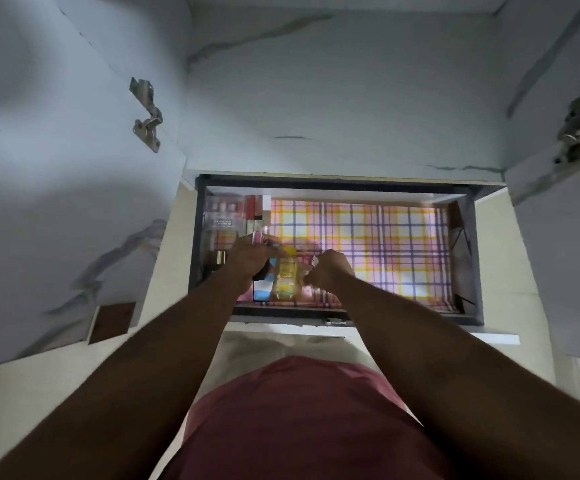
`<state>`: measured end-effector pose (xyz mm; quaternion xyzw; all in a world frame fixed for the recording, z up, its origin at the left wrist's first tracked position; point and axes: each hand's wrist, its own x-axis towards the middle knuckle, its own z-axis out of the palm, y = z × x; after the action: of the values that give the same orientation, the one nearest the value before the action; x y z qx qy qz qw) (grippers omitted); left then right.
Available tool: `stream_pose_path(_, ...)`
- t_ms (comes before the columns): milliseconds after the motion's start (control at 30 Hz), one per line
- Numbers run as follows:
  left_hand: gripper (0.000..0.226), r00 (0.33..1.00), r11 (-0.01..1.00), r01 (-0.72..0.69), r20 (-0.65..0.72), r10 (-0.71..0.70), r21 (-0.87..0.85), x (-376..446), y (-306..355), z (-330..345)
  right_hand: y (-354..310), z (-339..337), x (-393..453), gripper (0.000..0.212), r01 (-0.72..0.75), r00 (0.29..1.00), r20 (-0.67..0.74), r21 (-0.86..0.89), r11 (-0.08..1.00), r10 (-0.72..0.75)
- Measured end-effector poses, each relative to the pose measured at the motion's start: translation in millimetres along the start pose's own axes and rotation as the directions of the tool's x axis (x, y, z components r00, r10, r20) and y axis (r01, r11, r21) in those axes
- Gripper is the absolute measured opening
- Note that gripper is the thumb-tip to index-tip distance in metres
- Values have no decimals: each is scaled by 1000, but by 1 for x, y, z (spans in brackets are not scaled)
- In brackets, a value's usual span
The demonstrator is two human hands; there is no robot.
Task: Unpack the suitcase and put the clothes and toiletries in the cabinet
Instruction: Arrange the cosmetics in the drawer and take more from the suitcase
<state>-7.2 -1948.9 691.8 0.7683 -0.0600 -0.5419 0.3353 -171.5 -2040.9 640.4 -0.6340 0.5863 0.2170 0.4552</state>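
An open cabinet drawer (pixel 472 258) lined with pink, yellow and purple plaid paper lies below me. Both my hands are inside its left half. My left hand (pixel 247 259) grips a pink tube and touches a dark item beside a blue and white bottle (pixel 264 289). A yellow bottle (pixel 286 275) with a yellow cap lies between my hands. My right hand (pixel 330 271) is curled next to the yellow bottle, pinching a small pink item; what it is I cannot make out. Red and white boxes (pixel 243 213) stand at the drawer's back left corner.
Two marbled grey cabinet doors (pixel 56 168) stand open to either side, with metal hinges (pixel 148 114). The cabinet's back wall (pixel 350 91) rises above the drawer. The right half of the drawer shows only plaid liner (pixel 385 244). My red shirt fills the bottom.
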Motion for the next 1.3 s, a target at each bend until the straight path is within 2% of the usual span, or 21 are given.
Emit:
stream_pose_path(167, 9, 999, 1000, -16, 38, 16, -5, 4, -4, 7, 4, 4, 11, 27, 25, 999, 41, 10, 1000, -25)
stream_pose_path(367, 22, 998, 1000, -8, 62, 6, 23, 11, 1, 18, 10, -2, 15, 26, -20, 992, 125, 104, 994, 7)
stream_pose_path(500, 27, 996, 1000, -22, 81, 22, 9, 13, 4, 23, 17, -13, 17, 15, -98, 994, 71, 256, 962, 82)
stream_pose_path(600, 25, 996, 999, -22, 83, 19, 31, 13, 7, 26, 20, -23, 18, 18, -130, 991, 76, 489, 863, 106)
stream_pose_path(633, 24, 997, 999, -16, 79, 13, 35, 13, 7, 27, 20, -26, 19, 19, -127, 992, 73, 506, 853, 105)
stream_pose_path(767, 18, 998, 1000, 8, 55, -9, 28, 12, 9, 31, 19, -27, 23, 23, -86, 993, -57, 299, 950, 108)
stream_pose_path(867, 14, 999, 1000, 13, 38, -14, 16, 12, 7, 33, 21, -24, 14, 15, 3, 991, -134, 80, 997, 8)
stream_pose_path(933, 17, 999, 1000, 5, 39, -5, -4, 14, 4, 33, 26, -18, 11, 14, 44, 990, -133, -7, 999, -45)
stream_pose_path(1100, 26, 999, 999, 1, 32, 0, -38, 15, -1, 32, 31, -8, 13, 18, 75, 989, -118, -109, 991, -88)
stream_pose_path(1300, 21, 999, 999, -18, 37, 20, -32, 20, -7, 31, 33, 1, 17, 21, 39, 998, -51, -35, 999, -41)
